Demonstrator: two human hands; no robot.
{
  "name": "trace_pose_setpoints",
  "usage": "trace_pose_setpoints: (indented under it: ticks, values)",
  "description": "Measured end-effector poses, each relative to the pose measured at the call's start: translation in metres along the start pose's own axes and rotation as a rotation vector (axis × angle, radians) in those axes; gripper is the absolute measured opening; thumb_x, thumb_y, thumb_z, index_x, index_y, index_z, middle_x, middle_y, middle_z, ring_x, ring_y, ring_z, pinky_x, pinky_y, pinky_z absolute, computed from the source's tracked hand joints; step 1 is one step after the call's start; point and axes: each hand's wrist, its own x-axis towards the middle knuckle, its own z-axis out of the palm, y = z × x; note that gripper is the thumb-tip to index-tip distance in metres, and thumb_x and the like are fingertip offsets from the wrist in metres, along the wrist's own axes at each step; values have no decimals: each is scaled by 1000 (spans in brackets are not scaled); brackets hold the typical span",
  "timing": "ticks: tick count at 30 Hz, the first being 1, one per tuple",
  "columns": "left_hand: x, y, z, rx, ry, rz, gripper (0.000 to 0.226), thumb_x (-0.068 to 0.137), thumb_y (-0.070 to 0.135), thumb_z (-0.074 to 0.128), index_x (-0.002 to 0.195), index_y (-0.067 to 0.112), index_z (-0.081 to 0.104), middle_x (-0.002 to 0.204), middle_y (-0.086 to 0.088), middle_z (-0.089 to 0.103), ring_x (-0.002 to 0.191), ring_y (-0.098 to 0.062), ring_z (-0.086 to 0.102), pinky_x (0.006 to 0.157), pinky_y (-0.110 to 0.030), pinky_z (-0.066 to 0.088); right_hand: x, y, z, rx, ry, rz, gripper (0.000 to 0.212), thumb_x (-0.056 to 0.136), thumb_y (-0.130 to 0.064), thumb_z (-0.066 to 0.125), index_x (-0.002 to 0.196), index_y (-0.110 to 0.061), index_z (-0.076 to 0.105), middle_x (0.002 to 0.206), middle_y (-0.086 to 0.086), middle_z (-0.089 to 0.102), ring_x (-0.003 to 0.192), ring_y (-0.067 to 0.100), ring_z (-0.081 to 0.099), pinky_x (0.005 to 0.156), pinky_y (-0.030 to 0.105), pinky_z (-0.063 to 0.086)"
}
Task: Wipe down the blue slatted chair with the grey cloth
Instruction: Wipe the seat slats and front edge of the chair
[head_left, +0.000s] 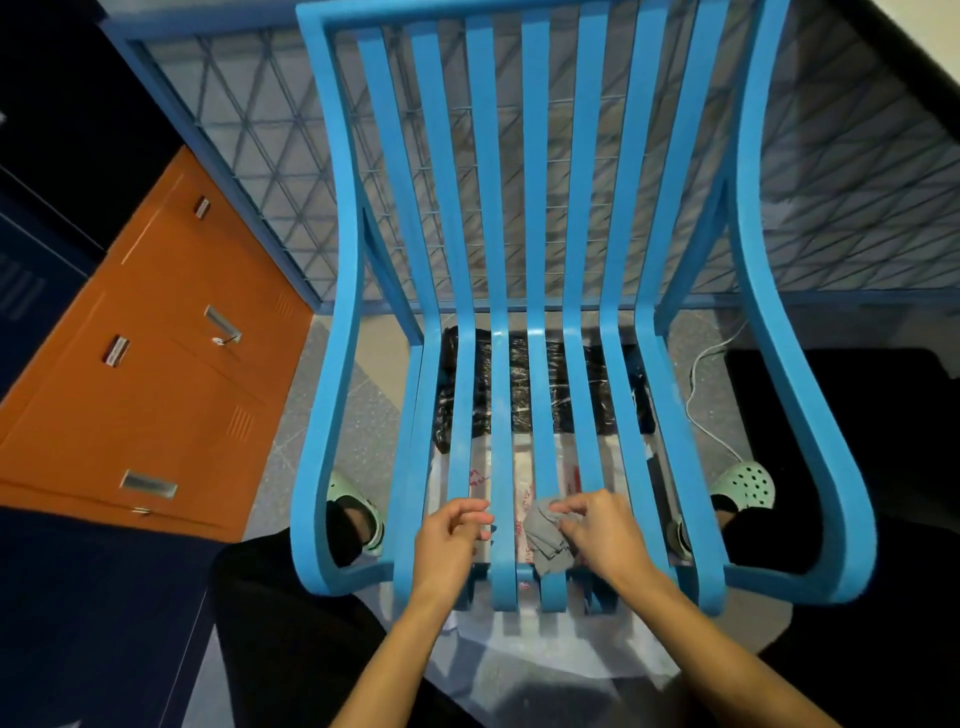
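Both forearms reach in over the chair's (537, 218) front edge. Right hand (602, 535) pinches the bunched grey cloth (545, 535) on a middle seat slat; left hand (449, 538) is loose, fingers curled, gripping nothing. Cloth looks soft and light, so probably best wadded in the palm. Chair looks rigid and slick-painted.

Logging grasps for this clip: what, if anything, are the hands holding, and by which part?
The right hand pinches the grey cloth at its upper right edge, against the blue chair's front slats. The left hand holds nothing.
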Motion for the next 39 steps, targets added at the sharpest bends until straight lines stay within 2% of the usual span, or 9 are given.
trace_pose_setpoints:
  ticks: [5,12,16,18,21,26,30,33,39]
  values:
    - [-29,-22,2,69,63,62,33,90,-5,54,91,25,67,89,4,72,83,-9,67,76,-15,53,-24,-5,11,-82,-142,-136,23,86,-23,71,107,-29,75,111,-17,70,99,1,64,93,26,53]
    - [-35,-37,-1,158,20,39,36,89,-4,55,106,26,65,104,7,70,93,-3,65,83,-17,53,-21,-33,25,-162,-160,-314,25,89,-33,67,113,-28,71,112,-10,71,101,8,65,94,32,52]
    - [-36,-35,-3,61,-73,70,42,88,-2,56,120,24,62,80,8,64,62,2,55,60,-16,46,-20,-50,23,40,-182,-297,14,87,-28,70,101,-27,74,101,-10,72,93,3,65,89,32,53]
    - [-36,-33,-2,-11,-68,105,41,89,0,59,120,26,61,87,7,68,70,-1,60,62,-16,47,-22,-59,15,214,-187,-258,11,86,-24,72,97,-27,74,97,-9,73,90,2,65,85,29,54]
    - [-34,-31,-3,-40,-21,119,33,88,4,65,113,26,64,91,6,70,78,-6,65,67,-19,51,-24,-63,3,390,-230,-227,15,86,-19,73,101,-20,73,84,-1,72,59,8,62,58,24,52]
    - [-31,-38,-3,183,-16,67,16,86,12,71,98,23,67,84,6,70,68,-6,65,60,-15,51,-20,-36,-1,-319,-247,-366,45,87,-39,68,131,-32,59,121,-4,51,105,15,57,91,36,51]
    - [-29,-41,-1,237,-32,19,8,87,15,69,88,23,67,76,0,69,65,-14,68,58,-30,58,-29,-31,9,-438,-206,-616,57,87,-41,67,139,-31,46,148,1,31,134,20,34,110,40,37]
    - [-28,-43,-1,240,-78,-39,6,91,14,63,88,16,68,81,-17,69,61,-17,70,51,-31,57,-30,-29,21,-569,-306,-801,50,89,-33,63,137,-34,47,136,3,42,125,22,41,100,40,42]
    - [-32,-42,-2,223,-31,-72,6,92,22,64,97,23,61,75,-7,70,58,-11,69,47,-25,53,-16,-26,26,-598,-277,-884,27,94,-30,59,119,-34,65,101,1,51,92,19,47,69,28,33]
